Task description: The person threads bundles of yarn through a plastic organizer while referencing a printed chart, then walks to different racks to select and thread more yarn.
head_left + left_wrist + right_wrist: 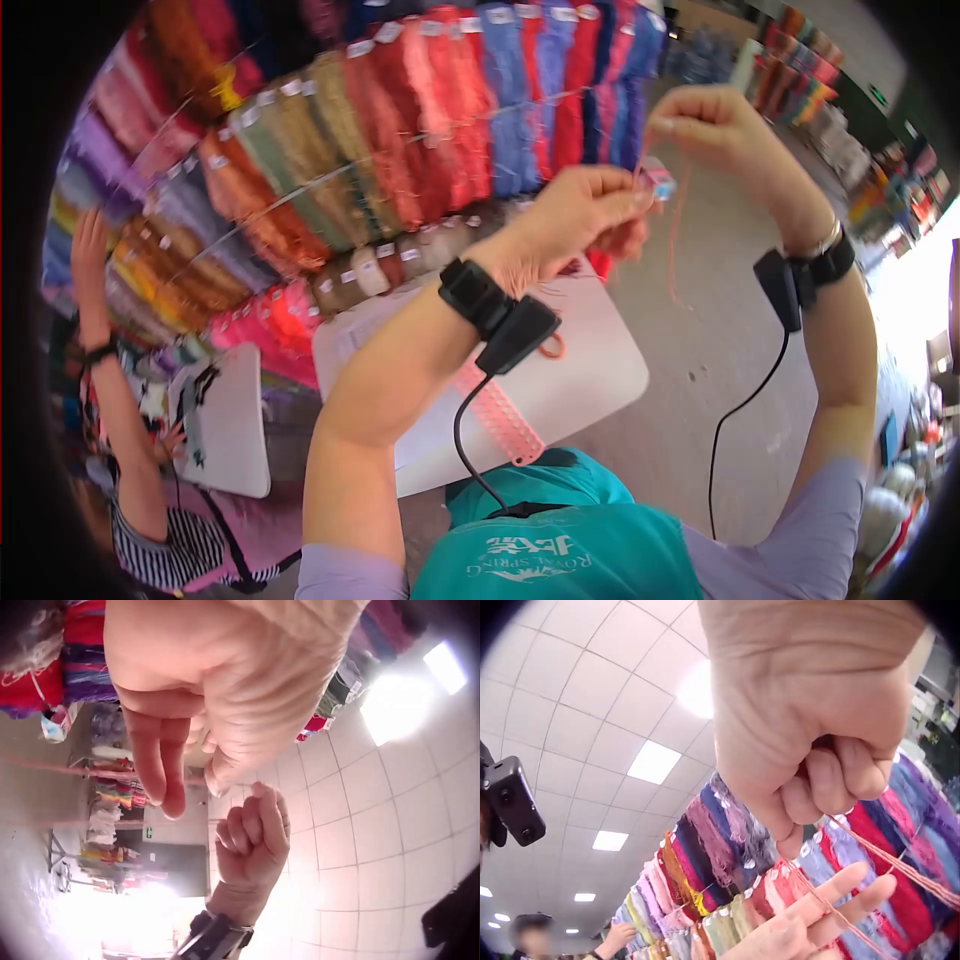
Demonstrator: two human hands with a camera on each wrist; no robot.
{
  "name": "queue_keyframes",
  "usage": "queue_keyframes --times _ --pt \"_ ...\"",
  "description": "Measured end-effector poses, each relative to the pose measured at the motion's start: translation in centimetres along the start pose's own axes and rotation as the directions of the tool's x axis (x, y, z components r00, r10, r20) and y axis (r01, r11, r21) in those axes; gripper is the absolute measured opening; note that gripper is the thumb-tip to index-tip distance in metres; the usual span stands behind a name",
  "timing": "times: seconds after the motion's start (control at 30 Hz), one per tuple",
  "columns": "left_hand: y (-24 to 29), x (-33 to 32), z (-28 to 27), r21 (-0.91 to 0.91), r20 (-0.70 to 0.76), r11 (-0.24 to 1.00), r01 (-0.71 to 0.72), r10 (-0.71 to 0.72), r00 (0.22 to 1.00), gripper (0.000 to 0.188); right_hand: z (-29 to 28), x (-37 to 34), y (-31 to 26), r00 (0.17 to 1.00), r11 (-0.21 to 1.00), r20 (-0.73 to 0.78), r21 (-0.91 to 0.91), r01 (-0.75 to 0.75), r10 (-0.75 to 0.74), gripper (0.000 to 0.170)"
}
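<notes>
Skeins (425, 80) behind, thread (803, 879) between hands (590, 212)

- One left hand (585, 215), one right hand (715, 118)
- Pink threads (900, 864), too fine to count
- Two wrist cameras (520, 335) (778, 290)
- Two white tabletops (605, 350) (245, 440)
- One pink perforated strip (505, 422)
- One orange ring (560, 351)
- One teal apron (550, 555)

My head feed looks forward and down, from above the teal garment (560, 550), over both forearms (365, 400) toward hanging yarn (430, 130). My left-wrist feed sits close behind the left hand (590, 220), facing across to the right hand (720, 125). My right-wrist feed, close at that hand, angles up, catching ceiling (592, 697). All three share both hands.
</notes>
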State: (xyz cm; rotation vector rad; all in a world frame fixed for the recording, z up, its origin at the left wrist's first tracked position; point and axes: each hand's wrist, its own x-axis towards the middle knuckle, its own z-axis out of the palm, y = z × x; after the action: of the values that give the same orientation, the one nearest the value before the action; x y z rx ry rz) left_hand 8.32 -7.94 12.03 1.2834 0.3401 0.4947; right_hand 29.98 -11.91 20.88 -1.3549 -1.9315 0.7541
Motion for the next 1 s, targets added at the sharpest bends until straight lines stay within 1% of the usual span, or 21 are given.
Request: queue_keyframes --times 0.03,0.07,0.1,0.13,0.17,0.23,0.27,0.3,0.33,0.37,0.43,0.5,0.57,0.67,0.77,0.8,0.87,0.9,0.93,0.97,1.0 --pt "-0.2 -1.4 -1.0 -0.031 0.038 0.997 0.077 -0.076 0.996 0.022 1.4 0.4 0.0 0.996 0.996 0.016 0.027 -0.087 0.086 0.019" --pt "-0.5 -3.3 -1.8 -0.039 -0.035 0.996 0.084 -0.086 0.996 0.023 3.2 1.1 0.3 0.998 0.998 0.013 0.021 -0.067 0.067 0.02" --pt "-1.0 -5.1 -3.2 -0.108 -0.035 0.992 0.062 -0.066 0.997 0.025 5.0 1.9 0.8 0.998 0.998 0.008 0.013 -0.055 0.055 0.021" --pt "-1.0 -7.1 -4.4 -0.182 -0.079 0.981 0.074 -0.089 0.993 0.025 7.5 3.1 1.3 0.989 0.99 -0.086 0.065 0.125 -0.119 0.021" --pt "-1.0 -8.8 -5.3 -0.257 -0.117 0.963 0.084 -0.117 0.986 0.025 9.7 4.8 2.3 0.976 0.976 -0.118 0.102 0.193 -0.181 0.021" --pt "-1.3 -11.4 -7.2 -0.355 -0.266 0.933 -0.06 -0.04 0.963 0.025 14.0 8.2 1.2 0.982 0.981 -0.166 0.154 0.119 -0.093 0.02" --pt "-1.3 -12.3 -8.1 -0.395 -0.34 0.908 -0.137 -0.007 0.94 0.026 16.4 10.6 1.6 0.951 0.967 -0.254 0.133 0.217 -0.179 0.019" --pt "-1.0 -13.1 -9.1 -0.373 -0.435 0.907 -0.195 0.015 0.9 0.026 18.6 13.0 1.9 0.905 0.945 -0.337 0.106 0.309 -0.258 0.018" --pt "-0.6 -13.7 -10.0 -0.345 -0.523 0.904 -0.253 0.039 0.852 0.026 20.0 14.7 1.2 0.895 0.948 -0.391 0.137 0.287 -0.215 0.017" --pt "-0.3 -14.3 -11.0 -0.313 -0.603 0.898 -0.308 0.062 0.795 0.026 21.3 16.6 1.1 0.853 0.945 -0.475 0.12 0.305 -0.215 0.017" --pt "0.3 -15.6 -12.8 -0.304 -0.62 0.881 -0.362 0.105 0.778 0.025 23.5 20.0 1.1 0.747 0.94 -0.633 0.088 0.331 -0.204 0.016" --pt "1.2 -16.4 -13.6 -0.257 -0.657 0.895 -0.365 0.115 0.745 0.025 24.6 21.8 0.9 0.719 0.967 -0.68 0.056 0.25 -0.146 0.016" --pt "1.4 -16.7 -14.4 -0.24 -0.636 0.91 -0.339 0.116 0.763 0.026 25.3 23.2 0.6 0.69 0.985 -0.716 0.013 0.17 -0.109 0.016" --pt "1.4 -16.7 -14.8 -0.212 -0.583 0.926 -0.313 0.137 0.801 0.026 25.7 24.5 1.3 0.698 0.981 -0.708 0.037 0.192 -0.109 0.015" --pt "2.0 -16.2 -14.8 -0.13 -0.663 0.953 -0.273 0.121 0.739 0.029 25.3 23.7 1.8 0.679 0.953 -0.732 0.165 0.255 -0.056 0.012" --pt "2.3 -15.7 -14.6 -0.105 -0.695 0.957 -0.269 0.123 0.709 0.029 25.1 23.0 2.1 0.64 0.949 -0.755 0.078 0.304 -0.143 0.01" --pt "3.3 -14.5 -14.4 -0.051 -0.753 0.966 -0.255 0.131 0.645 0.031 24.3 20.4 1.3 0.784 0.914 -0.618 0.278 0.295 -0.065 0.009" --pt "3.7 -13.8 -14.3 -0.031 -0.742 0.968 -0.25 0.145 0.654 0.031 24.1 19.1 0.9 0.844 0.885 -0.535 0.374 0.275 -0.037 0.008" --pt "3.9 -13.1 -14.2 -0.012 -0.732 0.969 -0.246 0.159 0.663 0.031 24.3 17.9 0.8 0.843 0.84 -0.517 0.382 0.385 -0.151 0.007" --pt "4.1 -12.6 -14.2 0.008 -0.72 0.971 -0.24 0.172 0.672 0.032 24.5 16.5 0.6 0.854 0.847 -0.483 0.357 0.393 -0.193 0.007" --pt "4.1 -12.2 -14.1 0.02 -0.687 0.98 -0.197 0.157 0.709 0.031 24.6 14.8 0.4 0.864 0.855 -0.447 0.332 0.399 -0.23 0.007"
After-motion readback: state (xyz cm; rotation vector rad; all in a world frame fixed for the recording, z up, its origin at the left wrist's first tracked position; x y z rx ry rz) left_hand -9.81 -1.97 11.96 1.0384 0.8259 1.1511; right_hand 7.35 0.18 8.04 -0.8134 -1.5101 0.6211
